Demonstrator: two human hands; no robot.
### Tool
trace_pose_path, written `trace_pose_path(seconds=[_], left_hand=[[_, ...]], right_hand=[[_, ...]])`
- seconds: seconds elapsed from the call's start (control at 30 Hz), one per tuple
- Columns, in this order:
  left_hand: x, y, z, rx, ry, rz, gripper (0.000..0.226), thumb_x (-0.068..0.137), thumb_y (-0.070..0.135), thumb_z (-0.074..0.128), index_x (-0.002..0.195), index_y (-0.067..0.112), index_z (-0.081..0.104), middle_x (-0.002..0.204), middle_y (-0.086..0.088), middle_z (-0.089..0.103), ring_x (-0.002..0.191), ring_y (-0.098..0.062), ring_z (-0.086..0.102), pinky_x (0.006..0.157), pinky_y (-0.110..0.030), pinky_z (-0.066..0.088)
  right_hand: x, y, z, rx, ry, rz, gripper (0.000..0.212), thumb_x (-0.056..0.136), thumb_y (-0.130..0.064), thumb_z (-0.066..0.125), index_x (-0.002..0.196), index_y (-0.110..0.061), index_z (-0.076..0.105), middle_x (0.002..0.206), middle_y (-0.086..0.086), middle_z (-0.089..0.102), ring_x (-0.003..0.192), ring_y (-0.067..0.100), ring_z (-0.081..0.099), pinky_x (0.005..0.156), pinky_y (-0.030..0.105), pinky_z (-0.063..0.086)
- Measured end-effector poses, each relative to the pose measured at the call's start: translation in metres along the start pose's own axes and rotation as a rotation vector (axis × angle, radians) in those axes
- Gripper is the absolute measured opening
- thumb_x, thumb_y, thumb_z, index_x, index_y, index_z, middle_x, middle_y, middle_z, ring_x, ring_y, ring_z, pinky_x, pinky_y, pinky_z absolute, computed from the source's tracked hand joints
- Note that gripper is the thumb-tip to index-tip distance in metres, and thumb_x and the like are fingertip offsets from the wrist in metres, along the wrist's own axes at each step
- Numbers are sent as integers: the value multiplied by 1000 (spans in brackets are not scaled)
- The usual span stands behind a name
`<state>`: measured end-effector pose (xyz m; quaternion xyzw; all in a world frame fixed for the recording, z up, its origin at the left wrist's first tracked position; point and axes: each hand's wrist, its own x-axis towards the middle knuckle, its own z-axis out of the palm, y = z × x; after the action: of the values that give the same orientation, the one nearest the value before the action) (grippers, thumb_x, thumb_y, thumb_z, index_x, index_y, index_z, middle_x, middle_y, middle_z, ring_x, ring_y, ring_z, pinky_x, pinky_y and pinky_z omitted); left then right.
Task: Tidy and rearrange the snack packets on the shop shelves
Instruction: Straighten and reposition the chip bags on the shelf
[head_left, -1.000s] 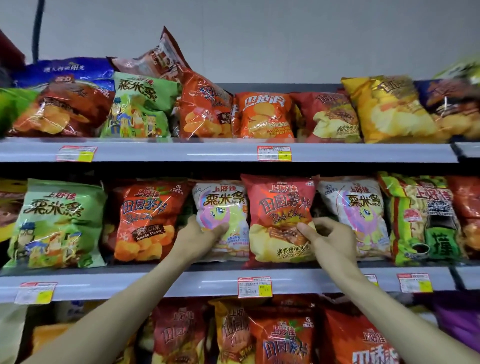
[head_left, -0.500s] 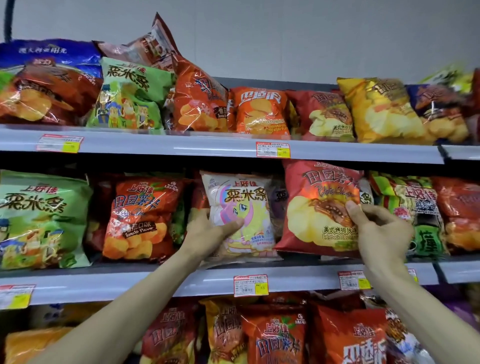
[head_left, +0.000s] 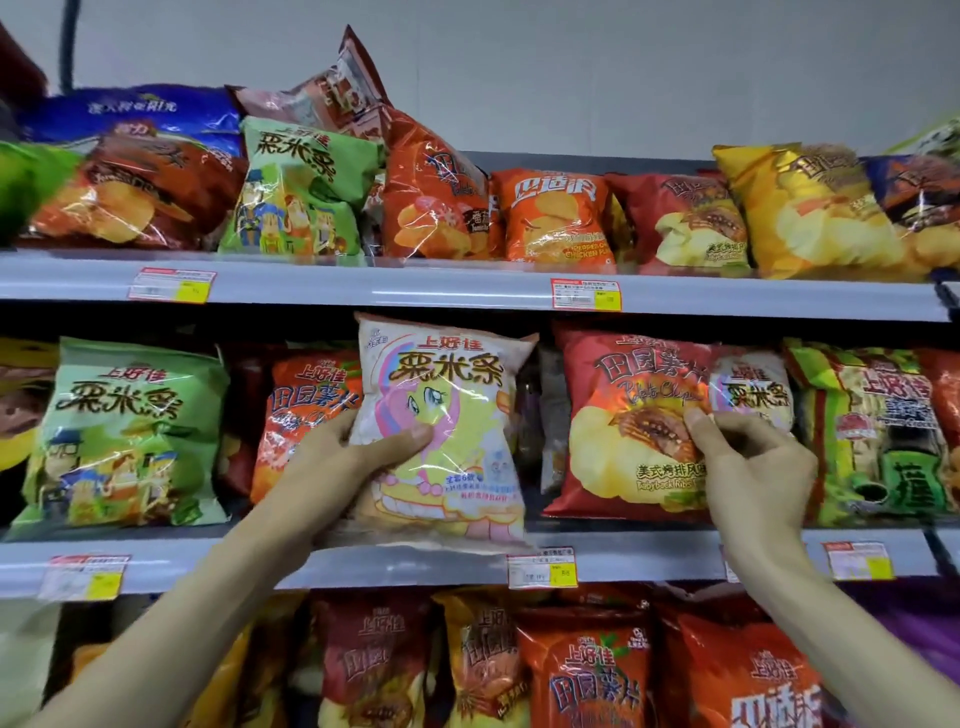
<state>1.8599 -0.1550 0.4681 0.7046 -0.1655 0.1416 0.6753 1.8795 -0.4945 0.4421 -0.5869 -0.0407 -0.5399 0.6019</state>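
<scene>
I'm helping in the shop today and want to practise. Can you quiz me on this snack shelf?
1. True or false: the left hand grips the white pony packet.
2. Which packet does the right hand pinch? A green, B red chip packet, C blue.
3. Fill in: the big yellow packet sits on the ___ shelf.
Key: 1 true; 2 B; 3 top.
</scene>
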Motion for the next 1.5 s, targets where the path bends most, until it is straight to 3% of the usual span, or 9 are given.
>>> trace_pose_path(seconds=[0.23,0.37,0.53,0.7,0.8,1.13,1.3,1.4,1.5], left_hand=[[-36,-9,-54,25,143,-23,43,83,27,82,122,17,69,102,-7,82,89,-30,81,82,-39,61],[-51,-8,-74,66,185,-5,51,81,29,84,128,17,66,104,-6,82,90,-31,81,84,-42,61],[-62,-7,-86,56,228,9,51,79,28,84,126,18,66,106,-8,82,90,-33,80,86,-46,61],[-65,-10,-84,49,242,10,52,80,25,84,128,14,66,107,-9,81,92,-34,80,88,-47,61],[-60,-13,-67,44,232,15,51,80,24,85,127,14,66,106,-7,82,91,-32,80,87,-45,61],[-12,-17,47,25,42,90,48,80,29,90,122,23,66,108,3,81,96,-23,80,94,-49,61],[27,-27,107,11,36,125,68,64,55,94,122,32,66,111,8,80,100,-21,78,94,-51,60],[48,-35,140,23,70,142,72,60,66,92,119,39,62,110,12,78,101,-19,77,93,-52,60],[54,-36,170,75,102,163,68,71,57,90,124,34,54,111,16,73,104,-14,72,95,-45,57]], right_hand=[[-29,14,73,-48,-93,-23,17,94,-34,76,85,-20,74,81,-4,74,79,17,68,73,35,51],[-40,11,115,-67,-128,-74,16,94,-29,75,83,-18,74,81,-5,71,80,14,64,72,20,44],[-59,16,149,-104,-223,-52,12,94,-29,75,86,-21,73,84,-7,71,82,14,65,77,36,49],[-64,21,144,-158,-363,24,15,95,-32,75,97,-18,71,89,-8,70,86,12,65,70,22,46],[-57,24,131,-206,-481,43,20,94,-40,74,99,-20,72,90,-9,73,89,11,68,80,34,53],[-35,0,52,-220,-532,72,18,108,-44,47,106,-38,63,101,-22,66,92,-8,59,72,17,40],[-21,0,1,-335,-542,61,26,105,-55,45,119,-41,61,109,-27,64,94,-17,57,76,9,41],[-12,5,-17,-419,-549,31,59,94,-78,42,140,-42,52,125,-24,65,119,3,59,105,33,45],[-5,9,-28,-484,-600,-14,65,91,-76,49,146,-43,45,133,-24,63,123,2,59,106,38,48]])
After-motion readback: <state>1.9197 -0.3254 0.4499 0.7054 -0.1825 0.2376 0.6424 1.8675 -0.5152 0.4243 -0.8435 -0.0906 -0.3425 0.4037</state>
